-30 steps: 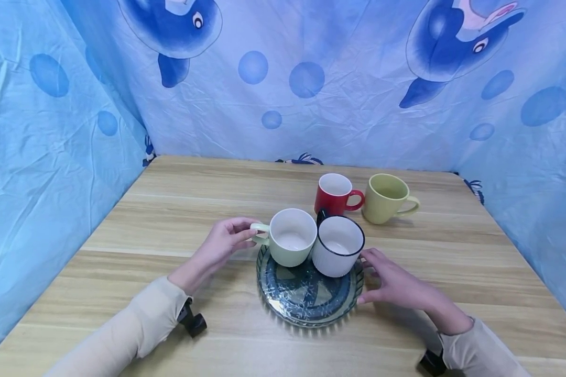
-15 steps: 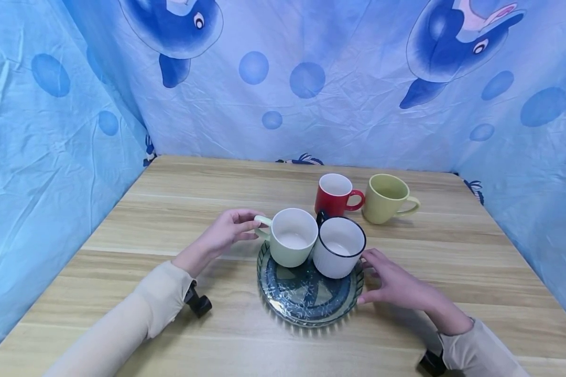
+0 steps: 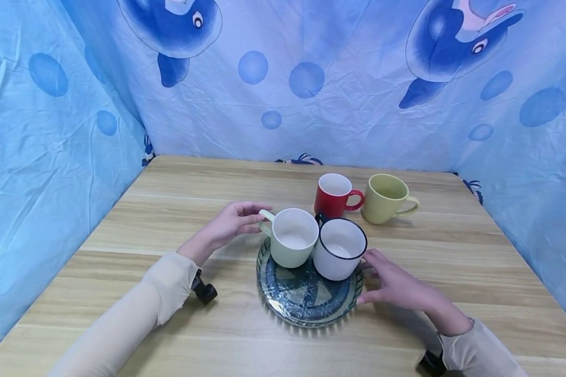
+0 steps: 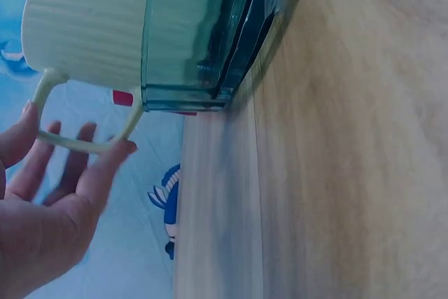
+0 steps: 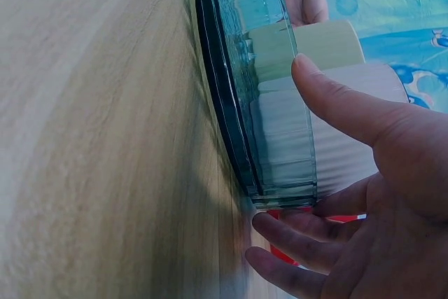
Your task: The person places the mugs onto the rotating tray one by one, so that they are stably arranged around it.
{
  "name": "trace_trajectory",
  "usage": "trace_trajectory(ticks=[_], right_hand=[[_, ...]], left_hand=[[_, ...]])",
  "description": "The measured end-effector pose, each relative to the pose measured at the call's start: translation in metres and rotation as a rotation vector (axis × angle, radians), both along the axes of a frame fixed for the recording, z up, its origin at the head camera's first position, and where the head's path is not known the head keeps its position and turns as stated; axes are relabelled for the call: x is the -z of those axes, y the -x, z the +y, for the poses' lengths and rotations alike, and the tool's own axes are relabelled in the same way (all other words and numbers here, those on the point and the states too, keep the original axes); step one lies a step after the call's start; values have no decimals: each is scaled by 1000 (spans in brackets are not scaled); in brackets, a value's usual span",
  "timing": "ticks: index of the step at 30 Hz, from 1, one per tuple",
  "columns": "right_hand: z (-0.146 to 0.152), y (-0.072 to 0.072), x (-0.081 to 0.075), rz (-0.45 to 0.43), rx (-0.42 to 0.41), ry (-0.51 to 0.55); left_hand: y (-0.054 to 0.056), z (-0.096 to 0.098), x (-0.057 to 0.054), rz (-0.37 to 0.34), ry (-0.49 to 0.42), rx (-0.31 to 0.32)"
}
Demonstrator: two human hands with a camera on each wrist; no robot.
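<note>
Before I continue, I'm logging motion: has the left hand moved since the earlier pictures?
Yes; in the head view, the left hand has moved toward the table's far edge.

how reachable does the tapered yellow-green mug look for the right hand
Probably yes: nothing visible stands between the right hand, beside the round teal transparent dish, and the yellow-green mug.

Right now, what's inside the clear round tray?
Inside the tray are a pale green mug and a black-rimmed white mug, side by side. Patterned floor shows nearer the camera; whatever lies directly beneath the mugs is covered.
</note>
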State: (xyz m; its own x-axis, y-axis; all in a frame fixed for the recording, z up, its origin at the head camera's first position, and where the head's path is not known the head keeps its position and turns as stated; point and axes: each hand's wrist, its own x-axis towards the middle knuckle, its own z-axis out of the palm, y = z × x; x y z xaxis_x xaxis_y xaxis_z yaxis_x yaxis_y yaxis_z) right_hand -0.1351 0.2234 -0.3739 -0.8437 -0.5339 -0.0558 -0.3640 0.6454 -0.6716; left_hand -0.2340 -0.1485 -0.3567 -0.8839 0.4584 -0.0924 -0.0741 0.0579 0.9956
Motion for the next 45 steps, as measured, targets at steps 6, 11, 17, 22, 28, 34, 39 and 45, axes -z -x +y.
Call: trace_trajectory(ticks=[6, 11, 17, 22, 28, 34, 39, 45], right_hand=[[-1, 0, 0, 12, -6, -1], [-1, 0, -1, 13, -4, 3], [0, 1, 0, 0, -8, 5], [0, 1, 2, 2, -7, 12], [0, 2, 2, 7, -8, 10], [0, 2, 3, 9, -15, 14], [1, 2, 3, 10, -17, 21], [1, 1, 3, 2, -17, 33]], left_hand=[[-13, 6, -6, 30, 95, -174], [-26, 15, -10, 98, 139, -332], [-36, 18, -11, 117, 106, -396], [-43, 15, -10, 119, 89, -385], [-55, 12, -10, 121, 75, -350], [-62, 11, -11, 139, 97, -303], [-58, 11, -12, 146, 117, -242], [-49, 11, -10, 129, 91, -191]])
